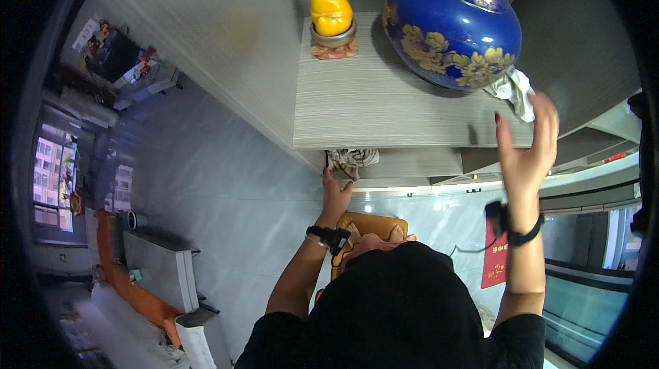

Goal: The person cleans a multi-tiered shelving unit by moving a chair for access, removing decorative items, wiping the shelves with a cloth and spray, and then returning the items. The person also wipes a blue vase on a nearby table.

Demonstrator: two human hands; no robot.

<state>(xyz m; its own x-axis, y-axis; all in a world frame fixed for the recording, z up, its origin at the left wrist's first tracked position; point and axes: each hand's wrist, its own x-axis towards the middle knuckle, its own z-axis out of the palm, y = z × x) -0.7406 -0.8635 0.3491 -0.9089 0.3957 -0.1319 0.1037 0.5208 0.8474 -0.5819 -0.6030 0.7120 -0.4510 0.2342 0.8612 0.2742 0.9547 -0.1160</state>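
A large blue vase with gold flowers stands on a grey wood-grain shelf. At its lower right lies a crumpled white cloth, partly behind the vase. My right hand, slightly blurred, is raised at the shelf's front right, thumb and fingers apart, its fingertips near the cloth; whether they touch it I cannot tell. My left hand is lower, by the left end of the shelf below, its fingertips at a striped cloth; whether it grips the cloth is unclear. A yellow cat-like figurine sits in a small bowl at the shelf's left.
Below me is a tan padded stool with bare feet on it. The tall cabinet side panel rises at left. A red printed sheet is at right. Farther left are a white cabinet and a sofa with an orange cover.
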